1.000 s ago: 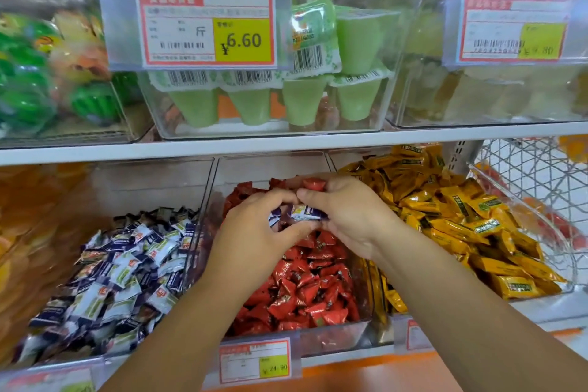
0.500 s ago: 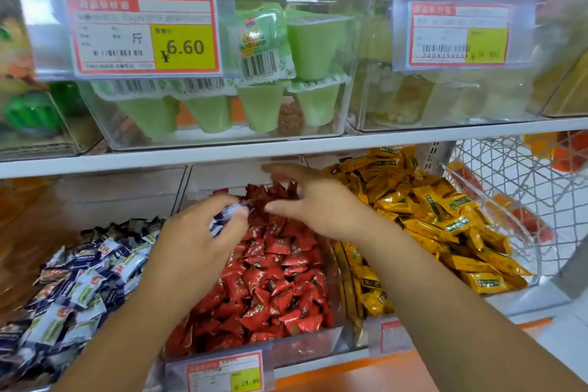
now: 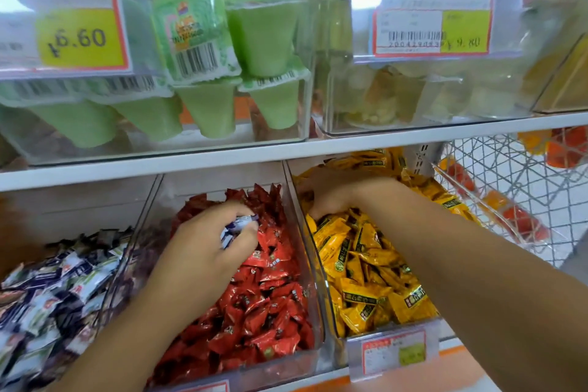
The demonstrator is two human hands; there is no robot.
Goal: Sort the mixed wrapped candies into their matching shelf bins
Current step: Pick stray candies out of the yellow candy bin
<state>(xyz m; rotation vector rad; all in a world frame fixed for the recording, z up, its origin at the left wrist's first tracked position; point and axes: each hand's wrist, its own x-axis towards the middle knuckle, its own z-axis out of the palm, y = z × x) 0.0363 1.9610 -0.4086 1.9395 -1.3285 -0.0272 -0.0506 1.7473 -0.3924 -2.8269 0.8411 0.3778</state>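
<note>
the left hand hovers over the red candies in the middle bin, fingers and thumb pinching a few stray blue-and-white wrapped candies. the right hand is dug into the yellow candies in the right bin, fingertips buried, so i cannot tell whether it grips anything. this looks like the gathering step: strays picked, not yet dropped. next, the left hand should carry its catch over the clear divider to the blue-and-white pile in the left bin and let go there.
</note>
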